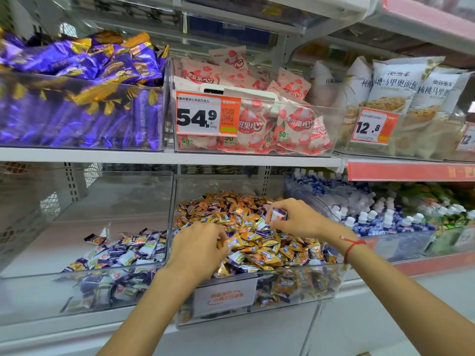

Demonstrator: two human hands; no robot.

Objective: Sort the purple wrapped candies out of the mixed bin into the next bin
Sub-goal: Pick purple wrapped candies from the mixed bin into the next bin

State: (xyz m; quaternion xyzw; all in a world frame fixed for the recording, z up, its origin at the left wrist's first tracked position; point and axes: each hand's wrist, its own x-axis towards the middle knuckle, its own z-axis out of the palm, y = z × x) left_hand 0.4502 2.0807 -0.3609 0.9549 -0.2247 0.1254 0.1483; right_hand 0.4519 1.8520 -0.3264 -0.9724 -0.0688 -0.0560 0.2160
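Shop shelving with clear bins. In the mixed bin [295,283], the right hand [295,219] pinches a purple wrapped candy [279,214] lifted clear of the heap, probably for transfer; its long axis runs roughly left-right. The left hand [198,245], fingers curled, digs among wrappers; its grasp cannot be told. The next bin [84,286] lies left.

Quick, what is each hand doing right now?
Left hand: fingers curled down into the mixed bin; whether it grips anything cannot be told.
Right hand: pinching a purple wrapped candy.
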